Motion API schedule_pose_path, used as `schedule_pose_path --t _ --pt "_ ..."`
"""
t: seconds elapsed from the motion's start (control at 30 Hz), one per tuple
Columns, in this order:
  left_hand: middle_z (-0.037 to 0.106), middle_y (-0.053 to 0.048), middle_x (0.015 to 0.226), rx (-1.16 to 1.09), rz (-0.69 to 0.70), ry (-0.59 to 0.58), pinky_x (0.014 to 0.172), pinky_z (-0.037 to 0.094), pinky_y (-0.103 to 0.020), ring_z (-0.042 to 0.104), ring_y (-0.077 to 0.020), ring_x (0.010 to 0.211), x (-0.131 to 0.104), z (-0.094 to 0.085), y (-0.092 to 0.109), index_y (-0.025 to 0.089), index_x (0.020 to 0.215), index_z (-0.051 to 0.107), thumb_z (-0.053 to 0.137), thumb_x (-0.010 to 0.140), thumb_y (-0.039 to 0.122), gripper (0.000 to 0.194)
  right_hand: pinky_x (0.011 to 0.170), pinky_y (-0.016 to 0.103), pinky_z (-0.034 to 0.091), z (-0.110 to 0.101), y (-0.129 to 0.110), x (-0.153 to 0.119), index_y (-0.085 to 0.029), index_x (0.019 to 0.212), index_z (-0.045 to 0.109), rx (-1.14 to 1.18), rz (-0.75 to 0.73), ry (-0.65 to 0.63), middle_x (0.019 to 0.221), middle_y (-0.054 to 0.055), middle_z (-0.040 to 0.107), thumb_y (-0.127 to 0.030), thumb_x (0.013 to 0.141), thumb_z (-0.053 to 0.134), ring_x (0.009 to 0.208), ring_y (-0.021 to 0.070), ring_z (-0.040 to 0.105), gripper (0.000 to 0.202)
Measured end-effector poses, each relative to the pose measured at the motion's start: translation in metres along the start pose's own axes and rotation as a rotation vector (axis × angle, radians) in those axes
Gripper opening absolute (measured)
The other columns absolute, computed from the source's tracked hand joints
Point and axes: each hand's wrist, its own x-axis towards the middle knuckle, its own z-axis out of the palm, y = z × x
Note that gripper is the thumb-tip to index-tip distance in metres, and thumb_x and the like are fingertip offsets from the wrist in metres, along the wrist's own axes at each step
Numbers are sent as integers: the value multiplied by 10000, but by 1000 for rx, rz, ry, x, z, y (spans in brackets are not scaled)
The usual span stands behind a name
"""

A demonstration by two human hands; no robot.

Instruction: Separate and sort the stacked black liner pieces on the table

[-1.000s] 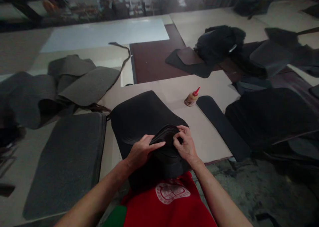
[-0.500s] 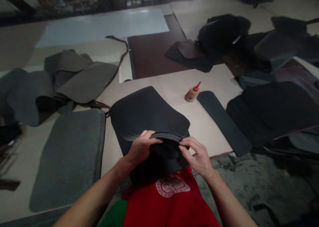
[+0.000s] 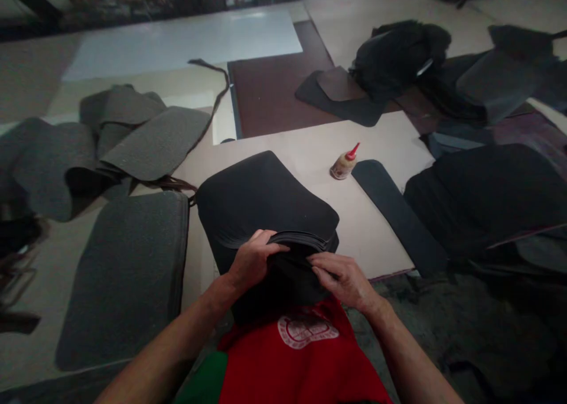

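Note:
A stack of black sheets (image 3: 261,197) lies at the table's near edge, its front part bent up and fanned into thin layers. My left hand (image 3: 252,259) grips the lifted layers at their front edge, thumb and fingers pinched round them. To the right, my right hand (image 3: 339,274) is closed in a pinch at the edge of a lower black sheet, just below the raised layers. The fingertips of my right hand are partly lost against the dark material. Beneath both hands, the lower part of the stack hangs toward the red apron (image 3: 274,362).
A small bottle with a red tip (image 3: 343,165) stands behind the stack, beside a long black strip (image 3: 398,215). Grey sheets are piled (image 3: 128,274) at the left, with loose grey pieces (image 3: 155,144) behind. More black sheets (image 3: 487,191) lie at the right.
My right hand has moved slightly left and down, off the corner of the raised layers to the sheets below. My left hand keeps its grip in nearly the same place.

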Motion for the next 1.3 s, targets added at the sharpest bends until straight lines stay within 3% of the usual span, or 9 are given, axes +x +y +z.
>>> schedule_pose_path --t 0.17,0.27,0.37,0.47,0.6,0.7,0.87,0.97,1.3 --pt "638 -55 1196 6 -2 -8 903 530 -369 553 -235 1076 0 -1 0 306 1114 744 514 875 24 436 846 299 574 5 6 5 -188 1136 706 -109 27 30 1055 79 776 -209 993 506 943 200 742 247" --pt "617 -68 1236 48 15 -23 900 538 -375 549 -249 1100 -2 -1 0 316 1168 724 533 886 58 427 768 275 547 11 10 12 -210 1010 722 -80 140 87 932 41 777 -255 984 537 841 187 734 193" --pt "582 -91 1282 91 52 -36 925 545 -403 533 -264 1151 -4 -1 -2 349 1386 572 504 932 118 514 629 255 479 17 13 21 -215 812 677 -65 323 206 724 -4 711 -311 941 596 642 158 661 180" --pt "567 -105 1288 122 79 -24 924 554 -422 533 -267 1160 -7 0 -6 356 1514 393 459 967 149 589 571 253 400 22 14 28 -221 789 600 -103 431 251 641 -34 618 -351 913 618 562 140 565 181" --pt "553 -108 1291 164 157 8 888 567 -414 538 -274 1173 -10 5 -13 407 1451 480 462 975 153 540 560 256 354 23 11 31 -231 814 536 -166 486 224 614 -53 547 -353 911 620 537 135 500 177" --pt "552 -98 1286 148 171 37 898 560 -404 540 -269 1175 -10 7 -15 416 1346 597 478 960 120 500 567 265 365 18 5 27 -226 772 529 -196 398 189 621 -42 538 -330 930 606 560 139 503 205" --pt "581 -84 1239 104 96 25 900 553 -385 559 -246 1120 -5 2 -5 391 1334 614 491 927 75 530 789 318 486 3 -4 11 -209 912 691 -185 90 265 924 61 637 -254 942 619 888 192 611 89" --pt "594 -80 1218 91 67 15 874 554 -369 568 -238 1078 -2 -2 1 386 1324 625 484 924 67 531 792 302 524 -3 -6 -1 -223 1070 718 -60 51 176 984 68 669 -238 957 615 920 180 639 154" --pt "622 -56 1181 82 1 4 861 540 -354 569 -224 1017 3 -3 3 397 1289 649 466 926 48 536 937 354 560 -7 -6 -2 -207 1111 726 5 -18 -22 1117 81 755 -247 977 601 1044 199 693 188"
